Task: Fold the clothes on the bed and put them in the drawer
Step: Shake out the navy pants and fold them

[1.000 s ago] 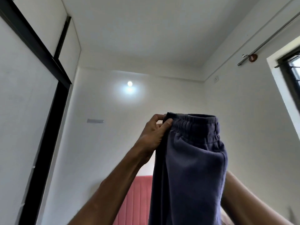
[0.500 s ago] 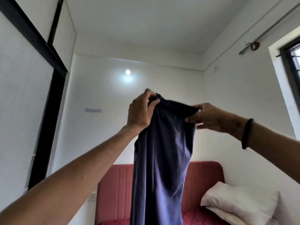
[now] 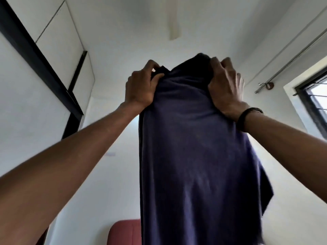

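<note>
A pair of dark blue trousers [image 3: 192, 156] hangs straight down in front of me, held up high by its waistband. My left hand [image 3: 141, 85] grips the left end of the waistband, fingers curled over the cloth. My right hand [image 3: 225, 84], with a black band on the wrist, grips the right end. The two hands are close together at the top of the garment. The trouser legs run out of the frame at the bottom. The bed's mattress and the drawer are out of view.
A pink padded headboard [image 3: 123, 232] peeks out at the bottom, left of the trousers. A white wardrobe with black frame strips [image 3: 35, 55] fills the left side. At the right are a window [image 3: 315, 99] and a curtain rod [image 3: 286, 62].
The view has tilted up toward the ceiling. Both hands have risen with the trousers, and the pillows and most of the headboard have dropped out of view.
</note>
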### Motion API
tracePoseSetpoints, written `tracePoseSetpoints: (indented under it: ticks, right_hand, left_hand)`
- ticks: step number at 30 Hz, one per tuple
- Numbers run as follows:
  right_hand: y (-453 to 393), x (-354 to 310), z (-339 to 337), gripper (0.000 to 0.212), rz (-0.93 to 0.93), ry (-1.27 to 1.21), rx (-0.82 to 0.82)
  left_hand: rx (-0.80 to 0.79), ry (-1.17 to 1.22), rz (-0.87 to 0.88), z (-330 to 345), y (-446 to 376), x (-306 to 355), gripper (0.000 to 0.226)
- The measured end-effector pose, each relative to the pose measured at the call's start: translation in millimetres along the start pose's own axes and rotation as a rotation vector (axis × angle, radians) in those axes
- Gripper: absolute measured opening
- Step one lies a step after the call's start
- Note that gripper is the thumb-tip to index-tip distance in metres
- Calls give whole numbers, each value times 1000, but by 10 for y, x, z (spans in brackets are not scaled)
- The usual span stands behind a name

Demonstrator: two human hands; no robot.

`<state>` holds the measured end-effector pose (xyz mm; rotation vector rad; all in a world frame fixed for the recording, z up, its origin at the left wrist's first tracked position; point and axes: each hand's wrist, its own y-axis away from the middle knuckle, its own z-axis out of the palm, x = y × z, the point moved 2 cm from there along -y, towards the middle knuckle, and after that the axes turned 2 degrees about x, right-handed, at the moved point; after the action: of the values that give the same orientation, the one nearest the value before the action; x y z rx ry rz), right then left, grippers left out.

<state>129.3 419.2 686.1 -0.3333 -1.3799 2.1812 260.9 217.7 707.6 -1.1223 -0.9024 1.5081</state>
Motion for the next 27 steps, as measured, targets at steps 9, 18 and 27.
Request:
tracePoseSetpoints:
  ticks: [9, 18, 27]
  right_hand:
    - [3278, 76, -815, 31, 393, -124, -391]
    - [6975, 55, -2819, 15, 484, -182, -833]
    - [7905, 1731, -1323, 11, 410, 4, -925]
  left_hand:
    - [-629, 249, -484, -52, 3139, 129, 20]
    - [-941, 402, -1024, -1128, 7633, 1043, 29]
    - [-922, 460, -827, 1375, 8484, 641, 13]
